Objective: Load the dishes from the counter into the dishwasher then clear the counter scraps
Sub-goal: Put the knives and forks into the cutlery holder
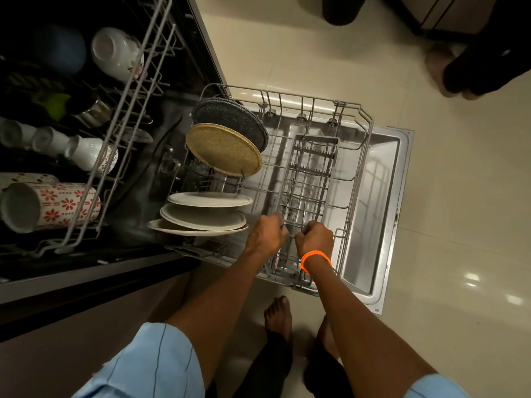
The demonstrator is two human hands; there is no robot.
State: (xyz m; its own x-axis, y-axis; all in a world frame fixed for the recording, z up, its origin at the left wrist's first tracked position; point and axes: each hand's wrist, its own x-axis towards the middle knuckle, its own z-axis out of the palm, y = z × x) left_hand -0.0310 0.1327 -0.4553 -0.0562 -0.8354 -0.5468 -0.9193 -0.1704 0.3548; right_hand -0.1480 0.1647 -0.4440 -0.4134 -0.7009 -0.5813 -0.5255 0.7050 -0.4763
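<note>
**Dishes racked, hands at the cutlery basket**

Dishes fill the dishwasher: mugs (48,206) in the upper rack far left, plates (201,216) upright in the lower rack (356,156) for draining. Left hand (267,234) and right hand (314,239) curl fingers at the cutlery basket (309,179); contents unclear.

Both hands reach down into the pulled-out lower rack (357,116) over the open dishwasher door (382,196). The left hand (265,234) and right hand (314,239), an orange band (314,258) on its wrist, are curled at the grey cutlery basket (310,179), perhaps gripping its wires. Three white plates (207,214), a tan plate (222,149) and a dark speckled plate (230,119) stand in the rack. Cups (50,206) fill the upper rack (126,110).
</note>
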